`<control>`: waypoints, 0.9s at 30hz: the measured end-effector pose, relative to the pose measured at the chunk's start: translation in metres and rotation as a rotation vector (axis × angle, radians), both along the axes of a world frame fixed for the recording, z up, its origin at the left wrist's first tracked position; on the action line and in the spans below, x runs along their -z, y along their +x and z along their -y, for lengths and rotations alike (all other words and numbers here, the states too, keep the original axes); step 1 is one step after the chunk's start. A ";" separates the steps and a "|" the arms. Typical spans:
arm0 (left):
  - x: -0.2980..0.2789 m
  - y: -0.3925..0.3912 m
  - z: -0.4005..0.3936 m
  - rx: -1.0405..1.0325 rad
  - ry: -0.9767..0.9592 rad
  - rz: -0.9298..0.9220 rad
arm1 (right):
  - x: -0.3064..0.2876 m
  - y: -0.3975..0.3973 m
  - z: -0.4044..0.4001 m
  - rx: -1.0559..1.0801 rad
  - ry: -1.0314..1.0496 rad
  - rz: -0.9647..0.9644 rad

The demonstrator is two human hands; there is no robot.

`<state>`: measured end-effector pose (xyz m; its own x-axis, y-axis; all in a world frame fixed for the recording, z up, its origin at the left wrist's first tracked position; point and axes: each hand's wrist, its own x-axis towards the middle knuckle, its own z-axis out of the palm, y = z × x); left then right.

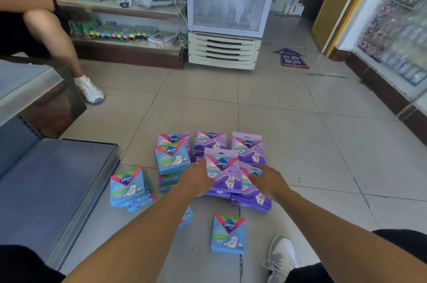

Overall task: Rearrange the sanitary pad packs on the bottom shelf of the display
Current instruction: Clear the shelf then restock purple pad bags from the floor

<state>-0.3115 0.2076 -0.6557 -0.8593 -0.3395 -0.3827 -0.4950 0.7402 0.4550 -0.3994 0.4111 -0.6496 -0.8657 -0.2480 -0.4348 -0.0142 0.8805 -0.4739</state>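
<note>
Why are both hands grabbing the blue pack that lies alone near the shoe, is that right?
Not quite. The head view shows both hands, left hand and right hand, on the purple pack stack. The lone blue pack by the shoe lies untouched.

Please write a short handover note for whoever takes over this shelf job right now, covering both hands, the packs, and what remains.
Left hand: on the left edge of the front purple stack, fingers around it.
Right hand: resting on the neighbouring purple stack; whether it grips is unclear.
Packs: all on the floor tiles. Purple stacks at centre, blue stacks to their left, one single blue pack nearest the person.
Bottom shelf: at left, no packs on it.
Done: packs sorted roughly by colour.
Left: move every stack onto the shelf.
</note>
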 end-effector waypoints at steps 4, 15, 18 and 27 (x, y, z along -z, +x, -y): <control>0.036 -0.023 -0.006 -0.205 0.187 -0.008 | 0.026 -0.022 0.006 0.131 -0.077 0.124; 0.164 -0.095 0.014 -0.419 0.224 0.096 | 0.141 -0.082 0.057 0.292 -0.119 0.285; 0.205 -0.105 0.022 -0.479 0.260 0.114 | 0.168 -0.090 0.064 0.322 -0.173 0.278; 0.211 -0.115 0.026 -0.487 0.390 0.116 | 0.193 -0.106 0.073 0.439 -0.461 0.430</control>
<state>-0.4260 0.1821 -0.8669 -0.5870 -0.4976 -0.6386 -0.7956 0.2084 0.5689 -0.5052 0.3377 -0.8425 -0.7045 -0.1581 -0.6918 0.5600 0.4750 -0.6788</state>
